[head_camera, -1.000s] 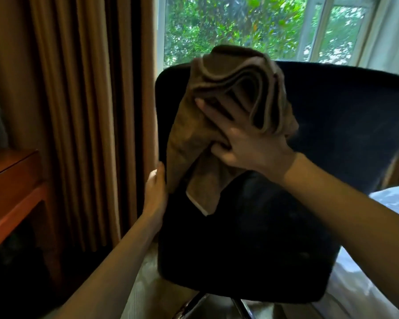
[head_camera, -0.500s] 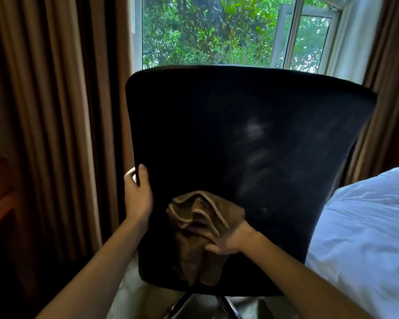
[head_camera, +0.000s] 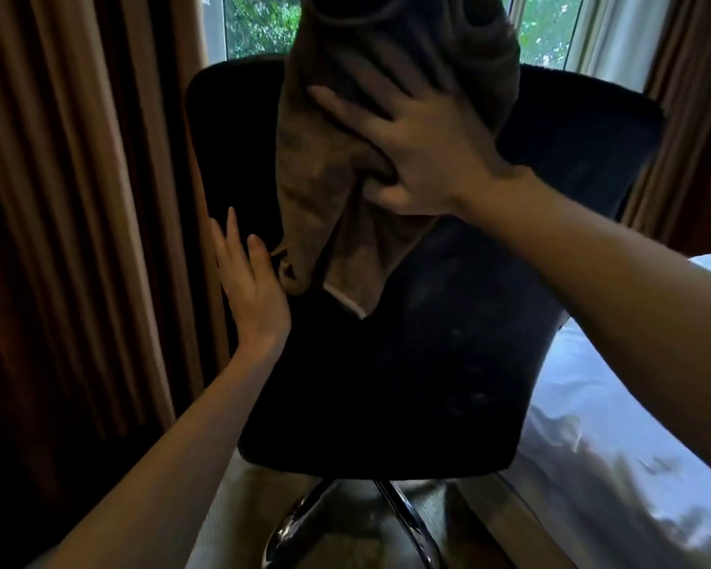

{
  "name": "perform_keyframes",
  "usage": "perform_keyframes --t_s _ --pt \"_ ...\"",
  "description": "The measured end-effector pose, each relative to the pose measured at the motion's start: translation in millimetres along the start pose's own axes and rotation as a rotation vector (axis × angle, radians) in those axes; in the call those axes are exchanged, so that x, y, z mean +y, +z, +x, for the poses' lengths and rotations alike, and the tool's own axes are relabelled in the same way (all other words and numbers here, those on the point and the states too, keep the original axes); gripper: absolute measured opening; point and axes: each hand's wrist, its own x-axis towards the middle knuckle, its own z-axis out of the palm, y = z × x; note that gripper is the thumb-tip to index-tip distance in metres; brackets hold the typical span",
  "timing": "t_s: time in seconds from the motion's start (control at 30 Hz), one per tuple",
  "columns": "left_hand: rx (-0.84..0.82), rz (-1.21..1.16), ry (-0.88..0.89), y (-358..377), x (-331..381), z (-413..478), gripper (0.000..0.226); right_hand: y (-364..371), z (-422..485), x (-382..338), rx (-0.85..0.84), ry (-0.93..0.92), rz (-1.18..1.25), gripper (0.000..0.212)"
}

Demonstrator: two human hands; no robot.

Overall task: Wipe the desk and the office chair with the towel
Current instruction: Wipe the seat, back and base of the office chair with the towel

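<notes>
Bare forearms [head_camera: 173, 445], left hand [head_camera: 251, 297], right hand [head_camera: 419, 145]

Brown curtains [head_camera: 99, 199], window [head_camera: 255, 26] (leafy outside), white bed [head_camera: 592, 445]

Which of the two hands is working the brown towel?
The right hand, raised high, holds the towel pressed against the chair back, thumb pinching a fold. The left hand just rests flat on the chair's left edge, lower down.
</notes>
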Motion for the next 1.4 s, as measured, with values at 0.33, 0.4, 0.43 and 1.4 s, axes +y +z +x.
perform_keyframes --t_s 0.33,0.4,0.43,1.4 --pt "-0.067 0.014 -0.028 -23.8 -16.2 -0.1 0.062 162.4 -126.2 -171.8 -0.282 0.173 0.604 0.081" --pt "-0.127 0.084 -0.007 -28.7 -26.3 -3.9 0.06 187.1 -152.5 -202.2 -0.358 0.119 0.598 0.08" --pt "-0.159 0.122 -0.003 -32.2 -33.7 -5.5 0.06 198.1 -163.9 -214.9 -0.43 0.104 0.643 0.078" --pt "-0.355 0.231 -0.253 -62.6 -103.0 -17.7 0.076 154.4 -98.5 -153.4 -0.421 -0.156 0.401 0.092"
